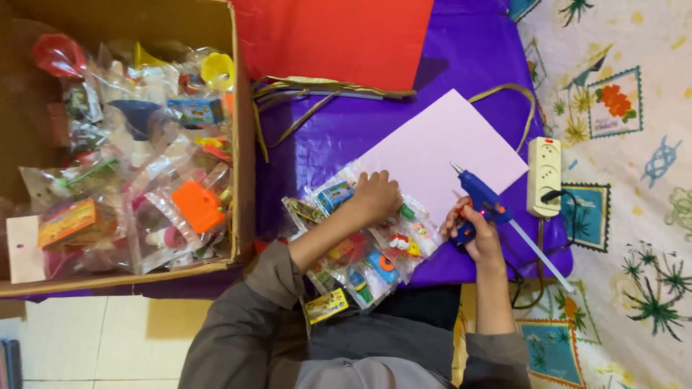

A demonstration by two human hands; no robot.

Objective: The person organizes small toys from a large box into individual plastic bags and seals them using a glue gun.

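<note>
Seen from above, the right hand (478,232) has its fingers clamped around a blue glue gun (484,200), nozzle aimed toward 11 o'clock over a pale pink sheet (447,148). The left hand (376,196), fingers curled together, presses on clear toy packets (360,248) on the purple-covered desk (339,130). At 9 o'clock sits a cardboard box (244,144) of toys; at 3 o'clock, a power strip (545,175).
</note>
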